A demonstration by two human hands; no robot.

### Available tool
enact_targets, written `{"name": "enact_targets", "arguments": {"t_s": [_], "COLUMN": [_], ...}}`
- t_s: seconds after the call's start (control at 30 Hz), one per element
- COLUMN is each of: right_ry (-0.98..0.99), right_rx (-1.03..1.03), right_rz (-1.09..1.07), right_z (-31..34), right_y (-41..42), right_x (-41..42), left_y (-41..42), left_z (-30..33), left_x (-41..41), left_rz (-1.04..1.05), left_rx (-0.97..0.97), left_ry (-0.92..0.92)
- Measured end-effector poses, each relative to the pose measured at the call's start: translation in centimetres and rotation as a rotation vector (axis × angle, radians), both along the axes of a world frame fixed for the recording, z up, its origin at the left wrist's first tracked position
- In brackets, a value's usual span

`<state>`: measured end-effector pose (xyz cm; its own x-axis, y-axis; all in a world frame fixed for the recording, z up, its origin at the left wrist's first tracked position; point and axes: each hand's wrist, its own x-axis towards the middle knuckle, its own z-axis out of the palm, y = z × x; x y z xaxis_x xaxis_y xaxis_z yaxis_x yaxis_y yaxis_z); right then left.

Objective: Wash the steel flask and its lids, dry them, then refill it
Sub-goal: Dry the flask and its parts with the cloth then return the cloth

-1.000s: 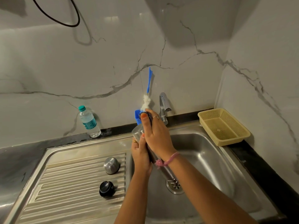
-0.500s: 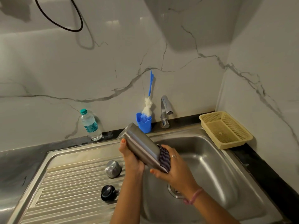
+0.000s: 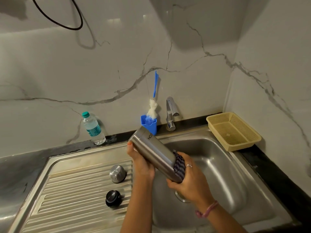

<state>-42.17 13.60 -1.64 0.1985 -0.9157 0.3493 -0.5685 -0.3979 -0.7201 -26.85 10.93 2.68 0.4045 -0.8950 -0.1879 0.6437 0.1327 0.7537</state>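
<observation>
Head view looks down on my two hands over the sink (image 3: pixel 227 165), where I hold the steel flask (image 3: pixel 155 155) above the basin's left part. Its long axis runs on a slant: one end points up, away from me and to the left, toward the blue holder (image 3: pixel 150 125) at the wall, while the other end points down and to the right, toward the drain. My left hand (image 3: pixel 141 165) grips the flask from below and behind, fingers curled around its upper half, a painted thumbnail showing at the rim. My right hand (image 3: pixel 190 180) is wrapped around the lower end, pressing a dark striped cloth (image 3: pixel 179 167) against the metal; a ring and a pink wristband show on that side. On the ribbed draining surface (image 3: pixel 67 190) to the left lie the steel lid (image 3: pixel 117 173) and, nearer to me, the black lid (image 3: pixel 113 197), apart from each other and from the flask. A bottle brush (image 3: pixel 153 105) stands in the blue holder, just beside the tap (image 3: pixel 171 113). A plastic water bottle (image 3: pixel 92 127) stands by the wall on the left, and a yellow basket (image 3: pixel 234 132) sits at the right corner.
</observation>
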Motion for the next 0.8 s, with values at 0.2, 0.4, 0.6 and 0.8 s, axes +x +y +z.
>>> {"name": "enact_targets", "arguments": {"t_s": [0.2,0.4,0.6,0.8], "right_ry": [0.139,0.082,0.014,0.228], "right_rx": [-0.091,-0.130,-0.203,-0.327], "right_rz": [0.054,0.015,-0.001,-0.060], "right_z": [0.5,6.4,9.0,2.6], "right_y": [-1.7,-2.4,-3.7,-1.4], "right_x": [0.1,5.8,8.9,4.9], "left_y": [-0.2,0.5,0.2,-0.7], "left_z": [0.1,-0.7,-0.4,0.8], "left_x": [0.0,-1.8,-1.3,1.2], "left_rz": [0.162,-0.001,0.001,0.118], "left_rx": [0.077,-0.100,-0.171,-0.080], "left_ry": [0.055,-0.042,-0.161,-0.029]}}
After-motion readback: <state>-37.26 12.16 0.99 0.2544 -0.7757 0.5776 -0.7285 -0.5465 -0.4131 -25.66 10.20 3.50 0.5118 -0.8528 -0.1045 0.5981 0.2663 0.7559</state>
